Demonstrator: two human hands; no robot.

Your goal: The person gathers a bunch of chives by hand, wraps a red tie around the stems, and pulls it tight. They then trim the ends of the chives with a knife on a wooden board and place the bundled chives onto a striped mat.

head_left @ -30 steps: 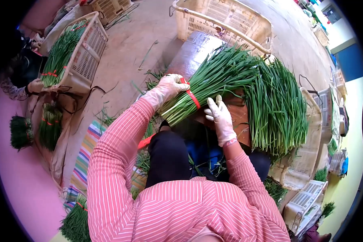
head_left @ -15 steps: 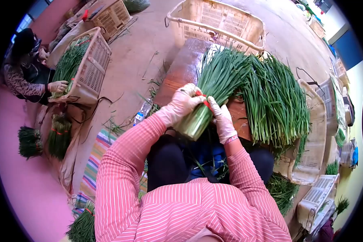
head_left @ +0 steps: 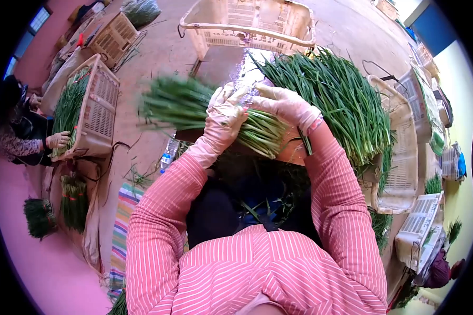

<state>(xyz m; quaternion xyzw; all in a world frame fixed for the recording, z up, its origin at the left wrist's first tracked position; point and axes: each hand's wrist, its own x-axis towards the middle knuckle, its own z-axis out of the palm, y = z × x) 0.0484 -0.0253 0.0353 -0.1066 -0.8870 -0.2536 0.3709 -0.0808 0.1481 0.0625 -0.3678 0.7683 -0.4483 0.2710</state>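
Okay, garlic chive bunch (head_left: pixel 186 106) held at 11 o'clock.
Gripped by left hand (head_left: pixel 223 115), leaves pointed to 9; stems overlapped by curled right hand (head_left: pixel 290 105), pinching can't be told; chive pile (head_left: pixel 333 102) seen at 2.

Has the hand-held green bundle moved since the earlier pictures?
Yes. The bundle has swung left: its leaves reached toward the larger pile of greens earlier and now point away from it.
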